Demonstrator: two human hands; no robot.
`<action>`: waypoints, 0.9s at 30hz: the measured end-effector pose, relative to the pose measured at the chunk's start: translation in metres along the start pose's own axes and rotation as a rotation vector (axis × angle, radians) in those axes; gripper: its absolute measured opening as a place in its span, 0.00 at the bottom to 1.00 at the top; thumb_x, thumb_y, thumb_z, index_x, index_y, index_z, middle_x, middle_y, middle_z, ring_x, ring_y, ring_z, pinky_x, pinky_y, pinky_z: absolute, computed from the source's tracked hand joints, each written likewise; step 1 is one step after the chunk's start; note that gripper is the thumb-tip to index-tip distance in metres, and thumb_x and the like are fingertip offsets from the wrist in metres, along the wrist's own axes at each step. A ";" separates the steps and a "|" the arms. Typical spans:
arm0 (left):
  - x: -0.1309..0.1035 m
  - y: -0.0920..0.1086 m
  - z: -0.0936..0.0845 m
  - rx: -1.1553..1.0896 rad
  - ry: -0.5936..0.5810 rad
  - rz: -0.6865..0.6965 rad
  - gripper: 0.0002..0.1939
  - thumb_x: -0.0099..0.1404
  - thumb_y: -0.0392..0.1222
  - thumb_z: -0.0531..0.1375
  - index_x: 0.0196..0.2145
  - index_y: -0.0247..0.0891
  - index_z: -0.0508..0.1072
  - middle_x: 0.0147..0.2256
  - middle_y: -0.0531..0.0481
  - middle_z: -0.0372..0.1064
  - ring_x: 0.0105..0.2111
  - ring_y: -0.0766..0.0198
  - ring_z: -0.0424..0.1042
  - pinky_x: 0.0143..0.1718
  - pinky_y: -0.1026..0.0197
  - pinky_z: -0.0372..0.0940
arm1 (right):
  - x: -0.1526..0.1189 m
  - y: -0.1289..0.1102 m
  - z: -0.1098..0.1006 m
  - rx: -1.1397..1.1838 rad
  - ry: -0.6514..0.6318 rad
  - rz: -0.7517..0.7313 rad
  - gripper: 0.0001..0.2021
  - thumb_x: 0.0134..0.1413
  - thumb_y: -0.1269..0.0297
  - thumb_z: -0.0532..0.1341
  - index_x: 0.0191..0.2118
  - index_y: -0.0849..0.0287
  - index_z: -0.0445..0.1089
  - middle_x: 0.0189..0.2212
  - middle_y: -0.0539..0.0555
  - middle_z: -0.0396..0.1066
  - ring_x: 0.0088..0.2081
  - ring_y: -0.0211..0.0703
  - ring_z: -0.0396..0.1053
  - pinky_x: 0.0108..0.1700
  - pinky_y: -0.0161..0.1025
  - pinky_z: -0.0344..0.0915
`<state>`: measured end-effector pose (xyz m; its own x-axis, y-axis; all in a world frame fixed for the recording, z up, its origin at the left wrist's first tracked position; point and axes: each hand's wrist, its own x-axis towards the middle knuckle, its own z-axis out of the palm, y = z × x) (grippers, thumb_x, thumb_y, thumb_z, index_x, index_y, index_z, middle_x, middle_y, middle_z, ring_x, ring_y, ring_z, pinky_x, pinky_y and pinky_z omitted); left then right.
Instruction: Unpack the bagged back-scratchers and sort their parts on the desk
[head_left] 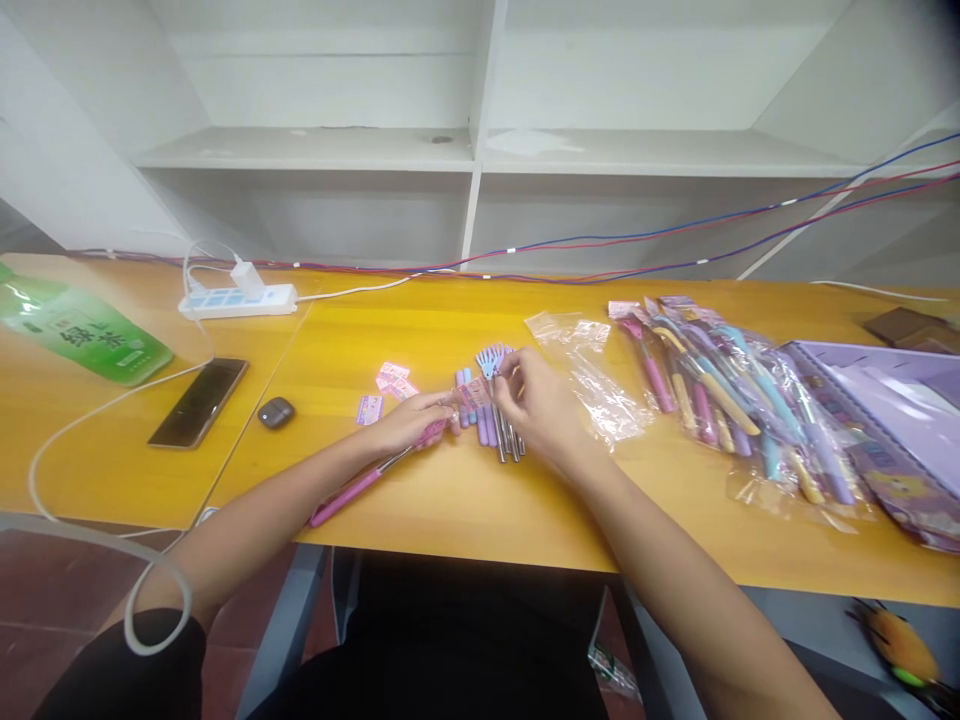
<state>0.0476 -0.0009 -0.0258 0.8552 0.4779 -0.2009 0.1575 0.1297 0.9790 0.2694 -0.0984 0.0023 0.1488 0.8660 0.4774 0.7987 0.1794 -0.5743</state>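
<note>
My left hand [415, 422] is closed around the head end of a pink back scratcher [352, 497], whose metal rod and pink grip slant down to the table's front edge. A pink printed card [474, 393] spans the gap between my hands. The fingers of my right hand [536, 400] are pinched together by the card's right end; what they hold is too small to make out. Beneath them lie several back scratchers with metal rods, one with a light blue claw head [489, 360]. Purple grips [486, 425] lie alongside. Loose printed cards [394, 380] rest left of these.
Empty clear bags [600, 375] and a pile of bagged back scratchers [720, 380] lie right, beside a purple printed package [885, 430]. At left are a phone [201, 402], a black earbud case [276, 412], a green pouch [82, 325] and a power strip [236, 300]. A white cable loops over my left arm.
</note>
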 end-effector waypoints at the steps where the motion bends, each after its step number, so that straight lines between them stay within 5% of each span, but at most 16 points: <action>1: 0.000 -0.001 0.000 0.005 0.007 0.004 0.21 0.72 0.46 0.58 0.58 0.34 0.74 0.36 0.46 0.77 0.18 0.72 0.61 0.20 0.64 0.52 | -0.001 -0.003 0.001 -0.001 -0.021 -0.014 0.08 0.66 0.60 0.61 0.46 0.56 0.65 0.38 0.55 0.72 0.34 0.44 0.69 0.36 0.41 0.62; 6: 0.000 -0.003 -0.002 0.014 0.012 0.021 0.18 0.72 0.47 0.58 0.53 0.33 0.76 0.36 0.46 0.77 0.18 0.73 0.61 0.20 0.65 0.53 | -0.006 -0.008 0.011 -0.054 -0.124 -0.110 0.25 0.61 0.51 0.68 0.56 0.56 0.63 0.49 0.61 0.71 0.42 0.52 0.73 0.36 0.43 0.64; 11: 0.001 -0.003 -0.002 0.015 0.010 0.019 0.22 0.72 0.47 0.59 0.57 0.34 0.75 0.36 0.46 0.77 0.18 0.72 0.62 0.19 0.65 0.53 | -0.006 -0.001 0.014 -0.047 -0.084 -0.076 0.16 0.66 0.62 0.61 0.57 0.57 0.64 0.48 0.60 0.72 0.38 0.48 0.72 0.34 0.42 0.63; 15: 0.000 -0.001 -0.001 -0.002 0.013 0.016 0.16 0.71 0.48 0.58 0.48 0.33 0.77 0.36 0.46 0.76 0.18 0.72 0.61 0.18 0.65 0.53 | -0.002 0.001 0.008 -0.045 -0.031 -0.082 0.06 0.71 0.61 0.57 0.47 0.56 0.68 0.43 0.58 0.74 0.38 0.47 0.72 0.38 0.43 0.64; 22: -0.001 -0.001 -0.001 -0.040 0.036 0.012 0.17 0.72 0.48 0.59 0.51 0.34 0.76 0.37 0.46 0.77 0.19 0.72 0.61 0.19 0.65 0.54 | 0.004 0.009 0.002 0.013 0.044 -0.141 0.08 0.75 0.64 0.55 0.43 0.54 0.72 0.41 0.57 0.75 0.43 0.49 0.74 0.46 0.45 0.69; 27: 0.001 -0.002 0.001 -0.064 0.046 0.005 0.16 0.70 0.47 0.60 0.49 0.34 0.76 0.34 0.48 0.76 0.17 0.72 0.60 0.19 0.64 0.52 | 0.004 0.014 0.004 0.097 0.022 -0.064 0.07 0.72 0.64 0.58 0.51 0.54 0.70 0.43 0.57 0.77 0.42 0.49 0.74 0.46 0.47 0.71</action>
<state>0.0488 -0.0010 -0.0276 0.8323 0.5175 -0.1987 0.1198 0.1821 0.9760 0.2786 -0.0901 -0.0066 0.1132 0.8411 0.5288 0.7472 0.2787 -0.6033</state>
